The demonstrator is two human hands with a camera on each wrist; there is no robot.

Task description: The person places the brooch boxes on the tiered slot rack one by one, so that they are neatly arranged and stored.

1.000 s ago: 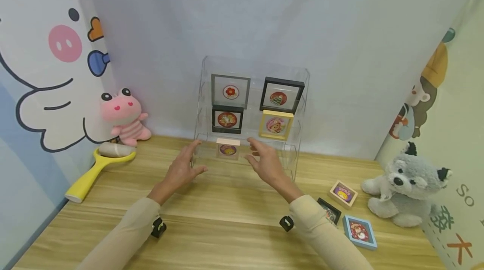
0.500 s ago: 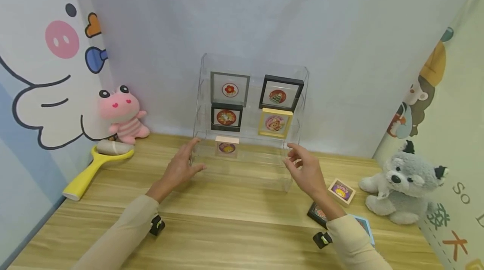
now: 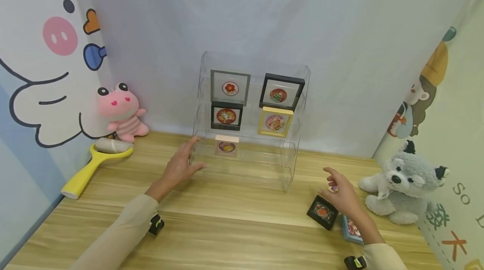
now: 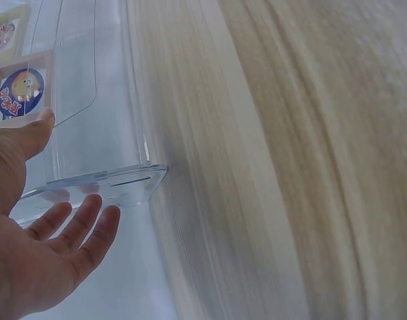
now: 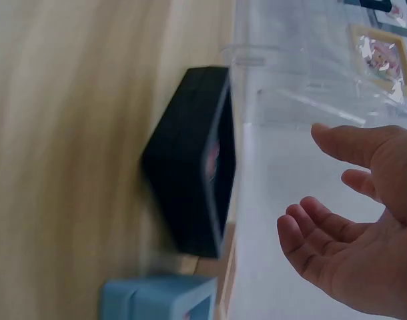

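Swung the right hand (image 3: 344, 196) from the clear rack (image 3: 261, 158) toward the black frame (image 3: 322, 212), on the table (image 3: 227, 223) at right, with thumb and fingers apart; kept the left hand (image 3: 179, 166) (also unclenched) beside the rack's left edge.

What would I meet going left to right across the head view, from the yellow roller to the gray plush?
Yellow roller, left hand, clear rack, black frame lying off the rack, right hand, gray plush.
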